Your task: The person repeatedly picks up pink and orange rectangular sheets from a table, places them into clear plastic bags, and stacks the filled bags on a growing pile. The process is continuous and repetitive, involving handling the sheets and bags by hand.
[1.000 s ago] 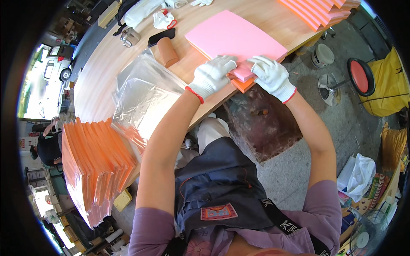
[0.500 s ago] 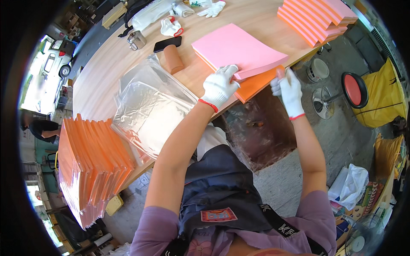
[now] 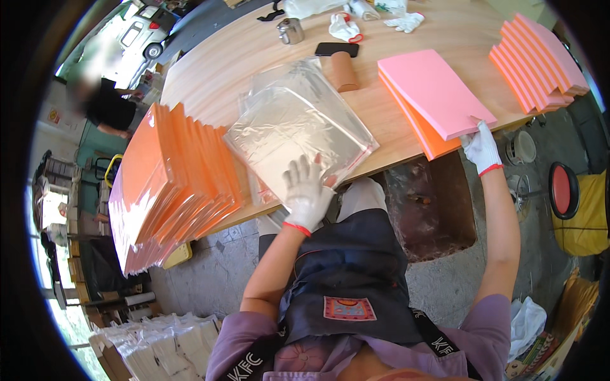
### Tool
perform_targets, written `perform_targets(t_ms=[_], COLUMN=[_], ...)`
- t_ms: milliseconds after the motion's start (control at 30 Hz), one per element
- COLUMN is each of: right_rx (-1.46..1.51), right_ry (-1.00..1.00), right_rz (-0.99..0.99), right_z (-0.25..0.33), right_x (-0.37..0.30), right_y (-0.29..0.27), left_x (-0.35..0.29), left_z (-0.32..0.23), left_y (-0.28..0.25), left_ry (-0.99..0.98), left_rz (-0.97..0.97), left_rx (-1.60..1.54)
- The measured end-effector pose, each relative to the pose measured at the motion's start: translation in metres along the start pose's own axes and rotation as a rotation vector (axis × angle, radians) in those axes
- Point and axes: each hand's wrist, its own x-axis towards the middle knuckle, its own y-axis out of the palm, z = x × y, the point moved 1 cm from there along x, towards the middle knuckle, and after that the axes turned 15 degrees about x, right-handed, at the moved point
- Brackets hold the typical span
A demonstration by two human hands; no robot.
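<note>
My left hand (image 3: 305, 193), in a white knit glove with bare fingertips and a red cuff, lies with fingers spread on the near edge of a pile of clear plastic bags (image 3: 295, 120). My right hand (image 3: 481, 149), gloved alike, grips the near right corner of a stack of pink sheets (image 3: 435, 92), thumb on top. Orange sheets (image 3: 424, 132) lie under the pink ones, fanned out at the left and reaching the table's front edge. The right fingers under the corner are mostly hidden.
Bagged orange packs (image 3: 171, 171) are piled at the left. A layered pink and orange stack (image 3: 530, 66) stands at far right. A brown cylinder (image 3: 344, 71), black phone (image 3: 337, 49), metal cup (image 3: 290, 30) and spare glove (image 3: 405, 23) lie farther back. A person (image 3: 108, 108) stands beyond the left side.
My left hand has left the pink sheets and moved left onto the plastic bags. My right hand has gone from beside the stack to its corner. The view has shifted left.
</note>
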Motion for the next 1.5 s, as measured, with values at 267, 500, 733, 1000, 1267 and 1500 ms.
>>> perform_targets(t_ms=[267,500,733,1000,1267,1500], right_rx=[0.088,-0.076,-0.21,-0.14,0.16,0.265], right_ry=[-0.105,0.02,0.355,0.372,0.447,0.396], right_rz=[0.147,0.323,0.297,0.227,0.197,0.107], right_z=[-0.009,-0.039,-0.116,-0.149,-0.183,-0.224], right_x=[-0.049,-0.18,-0.246,-0.238,-0.227,-0.236], right_y=[0.049,0.038,0.064,0.052,0.031,0.044], left_x=[0.035,0.01,0.013,-0.013,-0.009,-0.02], left_z=[0.097,0.097,0.142,0.138,0.138,0.11], left_y=[0.028,0.007,0.03,0.021,0.003,0.005], left_ry=[0.292,0.024,-0.105,-0.053,-0.089,0.069], left_rz=[-0.091,0.095,-0.006,-0.232,-0.175,-0.504], left_rx=[0.183,0.132,-0.348,-0.435,-0.274,-0.369])
